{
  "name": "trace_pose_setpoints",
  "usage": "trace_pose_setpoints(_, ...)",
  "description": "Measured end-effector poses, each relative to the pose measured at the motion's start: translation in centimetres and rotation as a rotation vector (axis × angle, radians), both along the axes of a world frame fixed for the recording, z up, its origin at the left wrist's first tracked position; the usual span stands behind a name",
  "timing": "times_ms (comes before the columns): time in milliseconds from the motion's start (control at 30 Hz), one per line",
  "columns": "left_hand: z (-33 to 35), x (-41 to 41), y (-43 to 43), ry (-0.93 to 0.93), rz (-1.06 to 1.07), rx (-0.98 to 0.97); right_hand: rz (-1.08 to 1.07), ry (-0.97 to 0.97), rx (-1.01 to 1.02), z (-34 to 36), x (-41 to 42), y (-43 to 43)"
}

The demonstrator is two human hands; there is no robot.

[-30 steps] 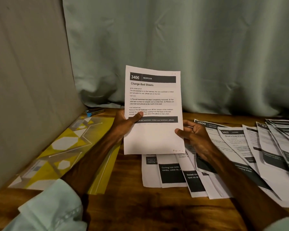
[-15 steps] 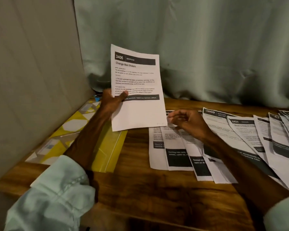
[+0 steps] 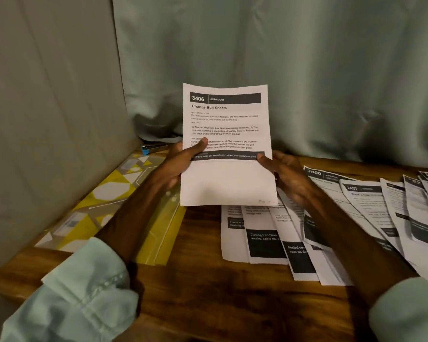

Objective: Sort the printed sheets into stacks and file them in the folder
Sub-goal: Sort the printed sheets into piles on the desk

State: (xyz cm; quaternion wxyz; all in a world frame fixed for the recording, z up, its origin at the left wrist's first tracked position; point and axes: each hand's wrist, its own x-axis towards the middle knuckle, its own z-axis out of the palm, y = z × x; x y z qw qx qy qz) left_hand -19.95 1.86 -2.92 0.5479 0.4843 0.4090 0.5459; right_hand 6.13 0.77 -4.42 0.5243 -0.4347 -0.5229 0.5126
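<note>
- White printed sheet headed "3406 Change Bed Sheets" (image 3: 226,144) held upright above the table, likely for reading its category; left hand (image 3: 181,164) clamped on its left edge, thumb on the print; right hand (image 3: 286,175) pinching the right edge
- Yellow patterned plastic folder (image 3: 114,206) lies left, closed; fanned printed sheets (image 3: 356,213) right, unsorted
- Brown wooden table (image 3: 208,292); grey-green curtain (image 3: 307,70) behind

Supporting surface: a wooden table (image 3: 203,287), dark brown with visible grain. Landmark: the yellow patterned folder (image 3: 114,208), lying flat at the table's left side against the grey wall. Beyond the folder's far end, near the curtain, lies a small stapler with a blue tip (image 3: 151,148). To the right of the folder, with bare wood between, printed sheets (image 3: 336,225) lie fanned and overlapping, extending to the right edge of view.
</note>
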Motion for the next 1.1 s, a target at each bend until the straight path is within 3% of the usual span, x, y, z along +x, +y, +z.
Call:
trace_pose_setpoints(100,-0.4,-0.4,0.1,-0.252,-0.229,-0.107,0.003,0.157,-0.010,-0.9,0.0,0.1)
trace_pose_setpoints(133,-0.5,-0.3,0.3,-0.283,-0.226,-0.138,-0.022,0.197,-0.024,-1.1,0.2,0.1)
trace_pose_setpoints(167,-0.8,0.0,0.4,-0.200,-0.153,-0.147,-0.044,0.234,-0.050,-1.2,0.6,0.2)
trace_pose_setpoints(200,-1.2,0.5,0.2,-0.034,-0.066,-0.118,-0.065,0.269,-0.088,-1.5,1.2,0.3)
trace_pose_setpoints(267,-2.8,1.5,0.4,0.472,0.119,0.000,-0.110,0.301,-0.145,-2.0,2.3,0.5)
trace_pose_setpoints(333,-4.5,2.3,0.5,0.885,0.109,0.105,-0.154,0.290,-0.163,-2.1,3.0,0.6)
trace_pose_setpoints(367,-5.1,2.8,0.4,0.979,0.083,0.140,-0.167,0.281,-0.164,-2.1,3.3,0.7)
trace_pose_setpoints(433,-5.2,4.0,-0.2,0.930,0.057,0.209,-0.182,0.261,-0.153,-1.9,3.4,0.6)
trace_pose_setpoints(500,-5.3,4.9,-0.9,0.752,0.034,0.220,-0.197,0.237,-0.140,-2.1,3.5,0.8)
trace_pose_setpoints(667,-5.3,4.5,-0.3,0.420,0.075,0.063,-0.150,0.215,-0.109,-3.4,3.1,0.8)
trace_pose_setpoints(733,-5.0,4.6,-0.2,0.472,0.152,0.063,-0.150,0.212,-0.110,-3.5,3.2,0.8)
trace_pose_setpoints(800,-4.3,4.2,-0.2,0.596,0.217,0.189,-0.153,0.218,-0.114,-3.6,3.4,1.0)
trace_pose_setpoints(900,-2.0,2.1,0.4,0.625,0.438,0.300,-0.160,0.221,-0.118,-3.8,3.6,1.0)
trace_pose_setpoints(1000,0.3,-1.6,1.0,0.513,0.645,0.402,-0.131,0.198,-0.102,-4.0,3.6,1.1)
trace_pose_setpoints(1100,1.1,-3.7,1.4,0.316,0.653,0.451,-0.103,0.157,-0.091,-4.3,3.5,1.2)
